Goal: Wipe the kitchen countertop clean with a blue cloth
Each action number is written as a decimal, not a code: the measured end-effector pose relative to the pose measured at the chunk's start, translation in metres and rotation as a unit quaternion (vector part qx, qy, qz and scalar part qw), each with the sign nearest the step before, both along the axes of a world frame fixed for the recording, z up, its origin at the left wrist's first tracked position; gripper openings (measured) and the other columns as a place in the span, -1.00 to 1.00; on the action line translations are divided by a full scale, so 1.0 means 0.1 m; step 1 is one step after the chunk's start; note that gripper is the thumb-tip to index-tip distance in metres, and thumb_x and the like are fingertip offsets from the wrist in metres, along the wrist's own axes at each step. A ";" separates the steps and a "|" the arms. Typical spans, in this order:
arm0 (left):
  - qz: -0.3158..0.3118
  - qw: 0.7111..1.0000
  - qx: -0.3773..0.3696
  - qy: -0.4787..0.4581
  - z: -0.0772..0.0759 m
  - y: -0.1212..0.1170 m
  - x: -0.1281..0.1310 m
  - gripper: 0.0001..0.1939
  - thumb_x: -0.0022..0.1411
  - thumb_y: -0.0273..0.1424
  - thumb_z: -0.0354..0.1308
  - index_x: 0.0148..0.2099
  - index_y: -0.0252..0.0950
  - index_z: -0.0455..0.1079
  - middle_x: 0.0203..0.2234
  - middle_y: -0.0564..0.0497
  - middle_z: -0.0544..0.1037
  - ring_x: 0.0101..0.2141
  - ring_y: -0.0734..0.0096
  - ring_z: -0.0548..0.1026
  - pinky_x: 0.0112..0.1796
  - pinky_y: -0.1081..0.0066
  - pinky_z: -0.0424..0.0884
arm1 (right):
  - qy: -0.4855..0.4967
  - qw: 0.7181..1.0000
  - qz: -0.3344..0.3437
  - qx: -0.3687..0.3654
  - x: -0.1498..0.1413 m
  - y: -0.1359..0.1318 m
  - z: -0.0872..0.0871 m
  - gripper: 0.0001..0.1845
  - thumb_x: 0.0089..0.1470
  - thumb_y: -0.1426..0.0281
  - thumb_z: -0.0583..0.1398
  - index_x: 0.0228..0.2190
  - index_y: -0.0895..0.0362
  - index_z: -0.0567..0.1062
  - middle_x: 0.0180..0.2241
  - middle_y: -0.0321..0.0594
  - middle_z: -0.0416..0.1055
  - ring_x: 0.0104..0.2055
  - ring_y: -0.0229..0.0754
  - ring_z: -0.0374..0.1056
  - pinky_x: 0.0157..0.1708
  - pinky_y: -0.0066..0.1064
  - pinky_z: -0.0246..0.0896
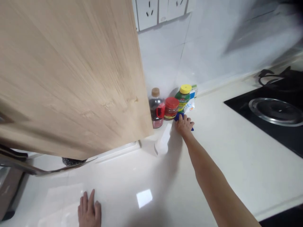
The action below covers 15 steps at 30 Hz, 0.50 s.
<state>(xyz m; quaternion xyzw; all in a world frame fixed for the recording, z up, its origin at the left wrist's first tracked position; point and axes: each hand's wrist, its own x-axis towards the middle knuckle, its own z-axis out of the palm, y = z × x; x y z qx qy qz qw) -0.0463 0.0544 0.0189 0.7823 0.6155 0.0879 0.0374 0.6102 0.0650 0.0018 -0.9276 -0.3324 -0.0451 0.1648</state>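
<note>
The blue thing (178, 116), at 6 o'clock from the green bottle (183, 99), is under the right hand (184, 125), fingers bent; can't tell if gripping. Looks light, maybe soft: hold its middle. Left hand (89, 210), 8 o'clock, spread, empty.

Hands (90, 209) (184, 126): two, one left, one right
Bottles (155, 104) (183, 96): two, one brown-capped, one yellow-capped
Red-lidded jar (171, 107): one
Blue item (179, 115): one
Wooden panel (78, 72): one
Wall sockets (148, 13) (178, 6): at least two
Round burner (279, 112): one
</note>
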 end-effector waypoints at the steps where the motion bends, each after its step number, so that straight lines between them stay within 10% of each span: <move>1: -0.001 1.000 0.002 0.002 0.02 0.00 0.02 -0.38 0.39 -0.22 -0.20 0.45 -0.14 -0.01 0.43 -0.12 -0.03 0.41 0.02 -0.13 0.31 -0.11 0.00 | 0.002 1.000 0.009 -0.001 0.01 -0.02 0.01 -0.44 0.34 0.32 -0.14 0.20 0.41 0.24 0.07 0.28 0.19 0.04 0.12 0.11 -0.07 0.01 -0.05; 6: 0.000 1.000 0.018 -0.003 0.09 -0.03 0.12 -0.42 0.41 -0.24 -0.18 0.40 -0.28 0.13 0.41 -0.23 0.02 0.40 -0.03 -0.07 0.30 -0.10 0.02 | -0.006 0.997 0.073 -0.001 0.17 -0.63 -0.05 -0.42 0.25 0.30 0.07 0.26 0.17 0.21 0.20 0.14 0.21 0.07 0.07 0.12 0.01 -0.10 -0.02; 15: -0.010 0.998 0.044 -0.038 0.14 -0.05 0.24 -0.41 0.38 -0.25 -0.11 0.37 -0.34 0.19 0.39 -0.31 0.07 0.37 -0.16 -0.01 0.27 -0.20 0.02 | -0.032 0.998 -0.034 -0.045 0.02 -2.78 -0.05 -0.37 0.25 0.24 -0.01 0.27 0.25 0.20 0.23 0.20 0.20 0.13 0.14 0.16 0.03 -0.08 0.06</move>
